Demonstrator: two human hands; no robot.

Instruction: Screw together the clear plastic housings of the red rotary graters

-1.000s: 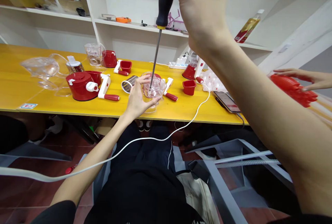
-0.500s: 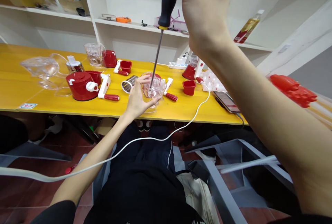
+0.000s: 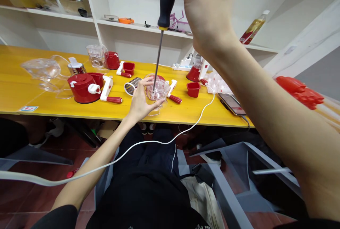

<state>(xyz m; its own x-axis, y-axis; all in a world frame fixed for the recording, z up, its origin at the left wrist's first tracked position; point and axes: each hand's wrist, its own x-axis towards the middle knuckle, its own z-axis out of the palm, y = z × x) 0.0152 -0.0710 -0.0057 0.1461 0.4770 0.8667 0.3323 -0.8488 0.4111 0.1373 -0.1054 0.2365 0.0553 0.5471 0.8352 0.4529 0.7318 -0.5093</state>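
Raised high at the top of the view, my right hand (image 3: 208, 6) is wrapped round the dark handle of a screwdriver (image 3: 166, 4); its fingers are partly cut off by the frame edge. The long metal shaft slants down, its tip inside a clear plastic housing (image 3: 161, 88). My left hand (image 3: 140, 103) grips that housing on the table, thumb on the near side and fingers on the far side. A metal grater drum (image 3: 133, 85) lies just left of the housing. To its right rests a white crank with a red handle (image 3: 175, 98).
The yellow table (image 3: 186, 114) also bears a red grater base (image 3: 83, 89), a red pusher cup (image 3: 193, 89), clear housings (image 3: 42, 69) and a phone (image 3: 232, 103). A white cable (image 3: 159, 142) runs across my lap. White shelves (image 3: 66, 15) stand behind.
The screwdriver handle has shifted slightly left and turned with my right hand, while its tip stays in the housing. My left hand keeps the same hold.
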